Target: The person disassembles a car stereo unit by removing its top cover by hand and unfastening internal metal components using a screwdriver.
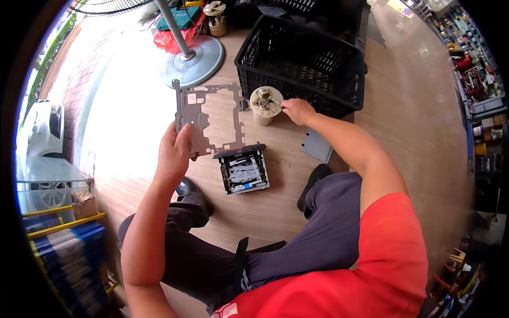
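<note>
Above wooden floor [289, 180], my left fingers [183, 135] grip the metal plate [195, 114] by its edge, perhaps freeing my right fingers [288, 105], whose grip I cannot tell, beside the white container [262, 120].

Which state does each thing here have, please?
Left hand: closed on the metal plate
Metal plate: held above the floor
Right hand: at the tub's rim, grip unclear
Tub: upright, small parts at its top
Device: open, insides exposed
Crate: upright, open top
Grey panel: lying flat
</note>
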### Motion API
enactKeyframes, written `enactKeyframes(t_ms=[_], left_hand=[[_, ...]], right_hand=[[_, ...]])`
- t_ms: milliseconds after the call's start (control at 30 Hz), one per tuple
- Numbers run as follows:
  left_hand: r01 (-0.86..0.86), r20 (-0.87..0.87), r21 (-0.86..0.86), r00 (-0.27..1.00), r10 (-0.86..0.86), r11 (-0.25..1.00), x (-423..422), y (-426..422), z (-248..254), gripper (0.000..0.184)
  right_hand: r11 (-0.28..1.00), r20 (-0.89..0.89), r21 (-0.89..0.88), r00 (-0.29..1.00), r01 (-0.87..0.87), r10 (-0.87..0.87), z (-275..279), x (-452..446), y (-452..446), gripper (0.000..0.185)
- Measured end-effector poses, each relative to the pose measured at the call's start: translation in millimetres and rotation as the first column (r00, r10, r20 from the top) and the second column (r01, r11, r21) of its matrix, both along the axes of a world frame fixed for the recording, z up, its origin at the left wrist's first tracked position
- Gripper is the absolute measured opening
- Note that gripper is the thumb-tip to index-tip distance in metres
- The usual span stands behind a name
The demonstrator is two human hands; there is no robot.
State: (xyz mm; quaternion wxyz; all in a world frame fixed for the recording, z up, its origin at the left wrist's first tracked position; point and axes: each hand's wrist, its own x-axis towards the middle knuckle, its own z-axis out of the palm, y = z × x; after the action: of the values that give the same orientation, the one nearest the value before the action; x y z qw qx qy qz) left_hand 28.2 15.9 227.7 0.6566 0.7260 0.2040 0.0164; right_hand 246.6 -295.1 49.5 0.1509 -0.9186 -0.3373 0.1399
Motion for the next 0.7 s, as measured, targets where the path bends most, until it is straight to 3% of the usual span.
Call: enactKeyframes(t_ms=[300, 467, 700], left_hand=[[0.163, -0.059, 0.065, 0.985, -0.159, 0.984, 3.9, -14.0, -8.9, 0.03], [0.194, -0.074, 0.042, 0.979, -0.191, 0.98, 4.8, -16.1, -5.9, 0.029], [0.193, -0.079, 0.018, 0.978, -0.191, 0.981, 3.8, -14.6, -4.5, 0.027]], right_hand=[[0.998, 0.106, -0.016, 0.992, -0.06, 0.062, -18.8, 0.7, 20.4, 0.019], [0.99, 0.085, -0.116, 0.992, -0.078, 0.088, -17.9, 3.7, 23.4, 0.018], [0.987, 0.133, -0.117, 0.983, -0.113, 0.128, -31.0, 7.4, 21.7, 0.016]])
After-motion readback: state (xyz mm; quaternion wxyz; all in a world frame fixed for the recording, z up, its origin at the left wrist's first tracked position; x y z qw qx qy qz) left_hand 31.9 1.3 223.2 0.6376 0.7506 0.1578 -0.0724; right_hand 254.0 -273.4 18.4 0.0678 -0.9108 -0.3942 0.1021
